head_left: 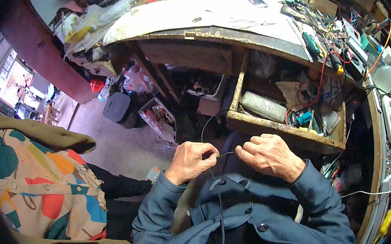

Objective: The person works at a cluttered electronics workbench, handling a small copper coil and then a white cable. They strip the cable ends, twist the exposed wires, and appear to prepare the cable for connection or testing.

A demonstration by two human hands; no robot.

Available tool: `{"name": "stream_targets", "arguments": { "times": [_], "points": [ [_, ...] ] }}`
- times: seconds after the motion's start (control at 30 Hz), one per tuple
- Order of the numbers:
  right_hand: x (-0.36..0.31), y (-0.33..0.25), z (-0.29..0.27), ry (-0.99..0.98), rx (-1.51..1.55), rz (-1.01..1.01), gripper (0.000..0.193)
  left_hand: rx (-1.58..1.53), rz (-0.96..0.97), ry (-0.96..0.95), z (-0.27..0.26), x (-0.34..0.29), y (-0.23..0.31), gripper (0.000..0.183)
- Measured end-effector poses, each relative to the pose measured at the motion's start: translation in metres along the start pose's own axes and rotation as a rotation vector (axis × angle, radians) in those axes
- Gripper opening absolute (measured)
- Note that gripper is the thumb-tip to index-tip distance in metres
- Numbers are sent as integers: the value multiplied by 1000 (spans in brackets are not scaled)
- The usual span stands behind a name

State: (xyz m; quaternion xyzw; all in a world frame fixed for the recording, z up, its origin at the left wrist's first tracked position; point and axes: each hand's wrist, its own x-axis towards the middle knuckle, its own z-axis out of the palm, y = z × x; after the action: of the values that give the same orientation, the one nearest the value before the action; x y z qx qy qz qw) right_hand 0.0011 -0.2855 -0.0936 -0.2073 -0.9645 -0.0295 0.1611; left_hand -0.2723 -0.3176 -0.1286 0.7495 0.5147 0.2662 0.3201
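In front of my dark jacket, a short thin wire (227, 154) spans the gap between my two hands. My left hand (190, 161) is closed, pinching one end between thumb and forefinger. Its other end runs into the closed fingers of my right hand (269, 156), level with the left. A thin dark cable (221, 213) passes at my left hand, hanging down over my jacket and also curving up beyond the hand toward the bench. Whether wire and cable are one piece I cannot tell. The fingertips of my right hand are partly hidden.
Beyond my hands an open wooden drawer (286, 131) holds a pale oblong block and loose parts. The workbench (162, 19) above carries pliers, a phone-like device and tangled leads at right. A dark bin (118, 108) stands below. Another person in a patterned shirt (46, 183) is at left.
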Motion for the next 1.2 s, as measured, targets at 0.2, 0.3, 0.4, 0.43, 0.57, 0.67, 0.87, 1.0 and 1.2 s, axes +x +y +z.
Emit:
{"name": "stream_targets", "arguments": {
  "times": [0.2,0.3,0.4,0.43,0.57,0.67,0.87,1.0,1.2],
  "points": [
    [4,2,-6,-68,-4,-51,28,-337,-111,-174,-8,-3,-11,18],
    [7,2,-9,-91,7,-61,27,-350,-109,-230,-14,-3,-9,17],
    [10,4,-8,-87,47,-47,27,-218,78,-200,-11,-6,-7,18],
    [11,5,-6,-79,66,-37,28,-157,175,-174,-9,-6,-7,18],
    [12,8,-4,-141,130,-35,24,-229,71,-241,-12,-5,-7,16],
    [15,8,-4,-206,214,17,20,-251,14,-277,-13,-6,-6,13],
    [28,1,12,-340,421,206,16,-1,193,-108,-12,-2,6,13],
    [31,2,16,-395,371,180,17,-117,64,-217,-17,0,9,13],
    [26,-9,20,-376,245,57,20,-51,31,-259,-10,-2,7,16]
  ]
}}
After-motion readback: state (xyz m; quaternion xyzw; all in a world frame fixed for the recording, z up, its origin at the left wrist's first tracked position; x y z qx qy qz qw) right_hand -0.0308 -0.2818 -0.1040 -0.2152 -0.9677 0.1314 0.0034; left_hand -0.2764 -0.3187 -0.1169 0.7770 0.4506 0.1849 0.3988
